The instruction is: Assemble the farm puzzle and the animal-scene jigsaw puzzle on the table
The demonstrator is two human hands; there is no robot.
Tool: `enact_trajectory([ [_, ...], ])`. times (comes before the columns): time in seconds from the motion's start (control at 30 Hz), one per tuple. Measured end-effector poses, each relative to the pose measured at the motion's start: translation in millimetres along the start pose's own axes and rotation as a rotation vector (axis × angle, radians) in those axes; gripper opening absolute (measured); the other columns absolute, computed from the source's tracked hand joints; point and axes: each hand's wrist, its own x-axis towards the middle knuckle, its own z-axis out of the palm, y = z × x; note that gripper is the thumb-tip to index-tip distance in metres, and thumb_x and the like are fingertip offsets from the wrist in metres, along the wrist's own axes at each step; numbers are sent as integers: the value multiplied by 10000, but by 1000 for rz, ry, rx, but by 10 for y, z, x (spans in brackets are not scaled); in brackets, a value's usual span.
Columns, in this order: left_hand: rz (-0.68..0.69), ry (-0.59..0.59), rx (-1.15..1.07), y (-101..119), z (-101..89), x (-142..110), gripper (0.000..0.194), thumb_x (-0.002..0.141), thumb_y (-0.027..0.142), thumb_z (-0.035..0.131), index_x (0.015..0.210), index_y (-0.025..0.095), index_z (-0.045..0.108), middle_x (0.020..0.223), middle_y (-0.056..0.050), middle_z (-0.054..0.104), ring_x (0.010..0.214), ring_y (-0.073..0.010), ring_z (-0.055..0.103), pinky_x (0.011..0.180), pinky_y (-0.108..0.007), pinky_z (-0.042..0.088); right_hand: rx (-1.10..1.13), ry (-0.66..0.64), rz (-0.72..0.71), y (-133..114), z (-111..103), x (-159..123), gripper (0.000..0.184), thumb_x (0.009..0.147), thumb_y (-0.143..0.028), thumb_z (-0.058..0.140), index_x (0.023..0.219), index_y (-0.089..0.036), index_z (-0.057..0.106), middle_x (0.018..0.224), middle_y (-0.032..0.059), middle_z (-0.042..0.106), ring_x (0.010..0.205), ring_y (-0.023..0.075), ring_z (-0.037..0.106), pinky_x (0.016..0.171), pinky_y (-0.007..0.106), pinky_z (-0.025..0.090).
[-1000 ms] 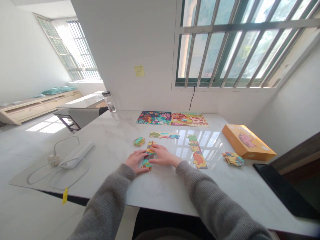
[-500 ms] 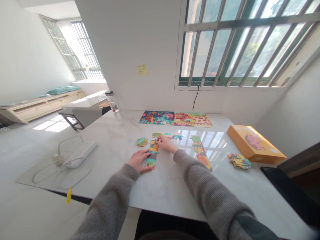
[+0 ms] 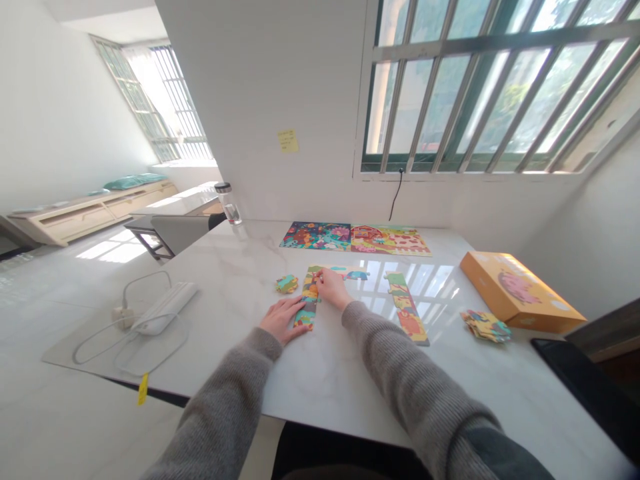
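A column of joined puzzle pieces (image 3: pixel 309 308) lies on the white marbled table, its far end against the left end of the top row of pieces (image 3: pixel 358 274). My left hand (image 3: pixel 283 319) rests on the column's near part from the left, fingers spread. At the column's far end, my right hand (image 3: pixel 331 287) has its fingers pinched at a puzzle piece; the fingertips partly cover it. A second joined strip (image 3: pixel 407 308) lies apart on the right. Left of the column is a small pile of loose pieces (image 3: pixel 287 284).
Two colourful picture sheets (image 3: pixel 316 236) lie along the wall. On the right are another pile of pieces (image 3: pixel 486 327), an orange box (image 3: pixel 520 290) and a black phone-like slab (image 3: pixel 580 380). A white power strip (image 3: pixel 167 308) with cables lies left; a bottle (image 3: pixel 229 205) stands behind.
The left column has slid away from me, and the gap to the top row has closed. Both hands have moved slightly with it. The view has shifted a little.
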Motion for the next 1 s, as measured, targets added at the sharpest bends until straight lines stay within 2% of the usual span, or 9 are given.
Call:
enact_trajectory([
  [0.2, -2, -40, -8, 37, -72, -3, 630, 878, 582, 616, 1428, 289, 524, 1504, -50, 504, 1347, -303, 457, 1118, -476, 392, -30, 50, -62, 20, 60, -39, 282, 896, -126, 494, 1111, -162, 672, 1091, 99, 711, 1058, 223, 617, 967, 324, 435],
  [0.33, -24, -52, -1, 86, -121, -2, 592, 893, 542, 602, 1421, 284, 530, 1508, -52, 500, 1354, -302, 452, 1118, -475, 392, -48, 120, -88, 22, 1, -89, 334, 946, -144, 434, 1203, -155, 646, 1179, 129, 654, 1148, 236, 548, 1027, 354, 398],
  [0.43, -38, -51, 10, 125, -136, -3, 580, 889, 514, 610, 1413, 277, 538, 1501, -55, 506, 1351, -301, 454, 1120, -471, 390, -120, 147, -182, 38, -56, -110, 324, 975, -195, 434, 1217, -183, 650, 1255, 131, 616, 1218, 255, 490, 1067, 400, 363],
  [0.6, -34, -49, 38, 150, -134, -4, 567, 890, 486, 608, 1408, 268, 538, 1491, -62, 517, 1337, -291, 465, 1112, -463, 399, -208, 48, -312, 86, -59, -112, 343, 1011, -272, 416, 1273, -223, 631, 1412, 88, 558, 1327, 237, 434, 1136, 420, 300],
  [0.83, -28, -23, 41, 153, -113, -17, 561, 883, 471, 609, 1397, 258, 546, 1474, -75, 531, 1330, -299, 475, 1099, -474, 417, -215, -50, -301, 96, -76, -153, 397, 1025, -346, 410, 1386, -258, 549, 1510, 66, 491, 1423, 232, 359, 1193, 473, 224],
  [1.0, -25, 3, 32, 115, -55, -25, 567, 882, 473, 606, 1396, 240, 544, 1465, -85, 532, 1334, -303, 471, 1115, -479, 406, -250, -91, -296, 87, -94, -196, 490, 1027, -436, 399, 1471, -240, 464, 1575, 91, 408, 1475, 259, 295, 1207, 509, 186],
])
